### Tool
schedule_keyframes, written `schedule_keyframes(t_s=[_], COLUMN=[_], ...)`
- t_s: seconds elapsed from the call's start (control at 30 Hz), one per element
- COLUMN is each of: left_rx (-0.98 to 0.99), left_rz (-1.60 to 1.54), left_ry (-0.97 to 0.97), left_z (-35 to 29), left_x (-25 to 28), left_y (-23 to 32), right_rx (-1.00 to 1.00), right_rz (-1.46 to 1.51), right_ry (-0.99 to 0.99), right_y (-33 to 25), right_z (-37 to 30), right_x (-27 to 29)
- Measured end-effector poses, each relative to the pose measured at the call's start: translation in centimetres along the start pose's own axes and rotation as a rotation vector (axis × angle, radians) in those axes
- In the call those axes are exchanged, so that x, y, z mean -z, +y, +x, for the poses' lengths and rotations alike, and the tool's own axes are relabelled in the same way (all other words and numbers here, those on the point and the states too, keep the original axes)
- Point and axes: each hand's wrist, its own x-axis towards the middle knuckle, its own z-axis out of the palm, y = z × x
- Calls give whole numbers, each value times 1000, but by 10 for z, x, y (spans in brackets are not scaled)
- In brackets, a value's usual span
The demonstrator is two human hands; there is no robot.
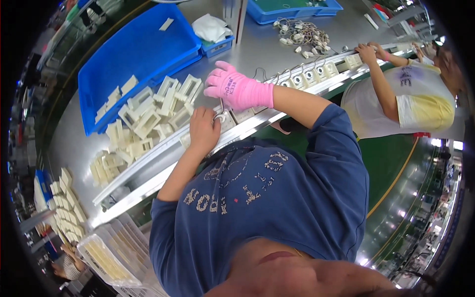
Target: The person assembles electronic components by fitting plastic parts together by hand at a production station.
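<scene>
My bare left hand (pixel 204 131) is at the metal rail, its fingers bent down over a white plastic housing (pixel 227 120) with a round grey part at its top. The fingertips partly hide what they grip. Just beyond it, my right hand (pixel 232 88), in a pink glove, hovers over the rail with its fingers apart and pointing left. A thin cable runs down below the glove. More white housings with round dark-centred parts (pixel 309 75) stand in a row along the rail to the right, with cables rising from them.
Loose cream plastic frames (pixel 148 121) lie heaped left of my hands, beside a large blue bin (pixel 133 59). A small blue box (pixel 217 47) holds white cloth. Tangled cables with connectors (pixel 302 37) lie farther back. A co-worker's hands (pixel 367 53) work at the rail on the right.
</scene>
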Motion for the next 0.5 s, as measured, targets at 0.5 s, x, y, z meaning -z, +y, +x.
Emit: schedule_keyframes(t_s=[0.5], left_rx=[256], left_rz=[-75], left_ry=[27], left_z=[-34], left_x=[29], left_y=[-42], right_rx=[-1229], right_rz=[81], right_ry=[-226], right_y=[217], right_z=[-154], right_x=[-23])
